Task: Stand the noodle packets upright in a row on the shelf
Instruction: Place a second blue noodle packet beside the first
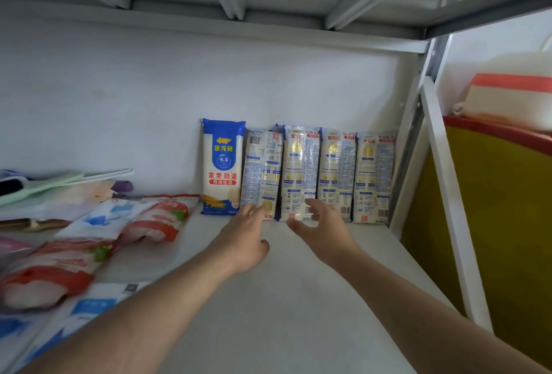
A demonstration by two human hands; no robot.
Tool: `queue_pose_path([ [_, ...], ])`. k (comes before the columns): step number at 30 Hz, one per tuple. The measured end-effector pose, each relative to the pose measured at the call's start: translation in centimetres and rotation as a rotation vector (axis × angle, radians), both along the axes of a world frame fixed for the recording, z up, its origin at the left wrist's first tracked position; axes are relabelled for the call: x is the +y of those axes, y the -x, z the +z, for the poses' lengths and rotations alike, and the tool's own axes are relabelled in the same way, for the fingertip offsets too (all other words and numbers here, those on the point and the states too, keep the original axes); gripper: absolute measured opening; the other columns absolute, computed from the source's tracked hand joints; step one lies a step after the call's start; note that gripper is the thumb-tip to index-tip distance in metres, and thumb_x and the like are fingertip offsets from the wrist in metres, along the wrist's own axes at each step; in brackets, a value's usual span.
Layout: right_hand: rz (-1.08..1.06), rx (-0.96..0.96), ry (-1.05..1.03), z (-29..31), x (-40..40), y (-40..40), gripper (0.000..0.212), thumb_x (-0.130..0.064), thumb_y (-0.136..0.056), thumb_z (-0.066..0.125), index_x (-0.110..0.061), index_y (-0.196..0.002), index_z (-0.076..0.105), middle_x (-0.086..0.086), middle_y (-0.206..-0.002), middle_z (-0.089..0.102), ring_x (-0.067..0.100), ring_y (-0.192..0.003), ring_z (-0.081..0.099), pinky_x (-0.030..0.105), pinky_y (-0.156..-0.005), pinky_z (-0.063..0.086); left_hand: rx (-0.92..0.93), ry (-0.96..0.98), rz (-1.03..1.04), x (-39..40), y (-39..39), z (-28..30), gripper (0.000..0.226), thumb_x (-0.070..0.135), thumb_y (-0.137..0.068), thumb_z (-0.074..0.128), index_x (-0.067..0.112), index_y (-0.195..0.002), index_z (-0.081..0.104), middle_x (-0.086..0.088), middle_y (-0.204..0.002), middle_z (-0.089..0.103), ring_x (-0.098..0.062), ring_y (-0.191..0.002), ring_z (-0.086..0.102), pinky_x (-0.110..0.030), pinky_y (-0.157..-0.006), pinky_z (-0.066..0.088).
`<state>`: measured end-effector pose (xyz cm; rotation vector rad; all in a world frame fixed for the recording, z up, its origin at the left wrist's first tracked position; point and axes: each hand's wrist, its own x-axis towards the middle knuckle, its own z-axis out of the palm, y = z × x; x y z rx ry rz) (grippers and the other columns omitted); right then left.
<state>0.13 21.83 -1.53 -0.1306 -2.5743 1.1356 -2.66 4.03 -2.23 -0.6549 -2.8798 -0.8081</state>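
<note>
So the shelf is a white metal one, with another shelf board right above it across the top of the frame. Five noodle packets stand upright in a row against the back wall, centre to centre-right, side by side and touching. The first packet, at the left end of the row, shows its blue front with a gold fish logo. The other four show their backs, all small print and barcodes: second packet, third packet, fourth packet and fifth packet, which sits beside the shelf's upright post at the right.

Both hands reach in from the bottom of the frame. The left hand has straight, loose fingers, the tips touching the foot of the second packet, not gripping anything. The right hand is spread and relaxed too, fingertips at the bottom of the third packet; can't tell if they actually touch it.

Over in the lower left there's a pile of flat bags lying on the shelf: red bags with white stuff inside, at least three, and blue-and-white bags mixed in, too blurry to count properly. Behind them at the left edge lie some pale green flat things, hard to say what.

On the right, past the post, stands a yellow board with a red rim.
</note>
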Motion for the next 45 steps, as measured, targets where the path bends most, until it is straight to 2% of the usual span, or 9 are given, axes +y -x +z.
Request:
queue_pose_path([
  [10, 0.090, -0.041, -0.029, -0.3, -7.3, 5.9, 0.071, -0.047, -0.089, 0.071, -0.025, -0.151, 0.043, -0.001, -0.147, 0.052, 0.015, -0.121, 0.057, 0.029, -0.096, 0.050, 0.040, -0.065, 0.170, -6.0, 6.7, -1.3, 0.061, 0.019, -0.092, 0.059, 0.016, -0.148, 0.033, -0.003, -0.147, 0.035, -0.021, -0.135, 0.041, -0.035, -0.109, 0.041],
  [14, 0.113, -0.084, 0.020, -1.3, -9.3, 8.4, 0.066, -0.040, -0.093, 0.070, -0.023, -0.151, 0.042, 0.000, -0.144, 0.053, 0.012, -0.115, 0.055, 0.012, -0.069, 0.042, 0.029, -0.249, 0.258, -7.1, 10.2, -2.1, 0.068, 0.019, -0.090, 0.067, 0.020, -0.148, 0.032, -0.007, -0.142, 0.039, -0.022, -0.131, 0.046, -0.034, -0.104, 0.046],
  [18, 0.112, -0.080, 0.044, -1.7, -10.2, 10.8, 0.056, -0.037, -0.094, 0.069, -0.022, -0.144, 0.049, -0.007, -0.132, 0.057, 0.011, -0.116, 0.055, 0.023, -0.090, 0.044, -0.034, -0.462, 0.381, -7.9, 14.7, -2.3, 0.072, 0.025, -0.079, 0.081, 0.022, -0.138, 0.040, -0.007, -0.128, 0.054, -0.026, -0.115, 0.061, -0.045, -0.090, 0.059],
  [21, 0.127, -0.063, 0.102, -1.6, -10.7, 12.6, 0.039, -0.032, -0.096, 0.067, -0.023, -0.132, 0.057, -0.014, -0.114, 0.060, 0.007, -0.106, 0.058, 0.024, -0.086, 0.049, -0.140, -0.639, 0.360, -8.1, 17.3, -2.2, 0.067, 0.027, -0.074, 0.086, 0.021, -0.128, 0.048, 0.000, -0.120, 0.065, -0.022, -0.107, 0.066, -0.047, -0.089, 0.058],
  [26, 0.148, -0.018, 0.100, -1.2, -11.4, 14.6, 0.027, -0.030, -0.098, 0.062, -0.024, -0.124, 0.056, -0.012, -0.117, 0.066, 0.010, -0.110, 0.063, 0.034, -0.095, 0.057, -0.259, -0.708, 0.287, -7.7, 19.7, -2.6, 0.053, 0.019, -0.072, 0.088, 0.019, -0.118, 0.061, 0.002, -0.107, 0.072, -0.013, -0.092, 0.068, -0.028, -0.073, 0.055],
  [31, 0.122, -0.003, 0.108, -0.6, -12.1, 15.7, 0.026, -0.022, -0.097, 0.063, -0.031, -0.119, 0.052, -0.012, -0.117, 0.065, 0.010, -0.111, 0.064, 0.030, -0.094, 0.057, -0.224, -0.692, 0.293, -7.6, 20.9, -3.3, 0.038, 0.018, -0.077, 0.083, 0.026, -0.108, 0.062, 0.004, -0.104, 0.072, -0.015, -0.095, 0.069, -0.040, -0.085, 0.060],
  [36, 0.078, 0.003, 0.111, 0.0, -12.6, 16.3, 0.019, -0.018, -0.097, 0.061, -0.028, -0.109, 0.050, -0.007, -0.116, 0.067, 0.012, -0.104, 0.065, 0.013, -0.064, 0.049, -0.208, -0.679, 0.280, -8.1, 20.9, -3.1, 0.041, 0.008, -0.080, 0.079, 0.023, -0.113, 0.062, 0.007, -0.104, 0.070, -0.017, -0.101, 0.066, -0.036, -0.085, 0.055],
  [39, 0.077, 0.001, 0.111, 0.1, -13.1, 16.4, 0.022, -0.018, -0.097, 0.061, -0.022, -0.117, 0.055, -0.004, -0.121, 0.067, 0.015, -0.108, 0.065, 0.020, -0.074, 0.054, -0.219, -0.659, 0.265, -8.5, 21.0, -3.0, 0.042, 0.009, -0.082, 0.078, 0.022, -0.118, 0.060, 0.006, -0.106, 0.068, -0.015, -0.100, 0.064, -0.031, -0.080, 0.052],
  [45, 0.114, -0.029, 0.115, -0.3, -14.1, 16.5, 0.039, -0.022, -0.094, 0.064, -0.024, -0.133, 0.058, -0.004, -0.128, 0.065, 0.015, -0.114, 0.065, 0.038, -0.095, 0.060, -0.215, -0.616, 0.238, -9.4, 21.2, -3.0, 0.038, 0.019, -0.078, 0.082, 0.029, -0.109, 0.065, 0.007, -0.103, 0.074, -0.015, -0.099, 0.069, -0.046, -0.092, 0.058],
])
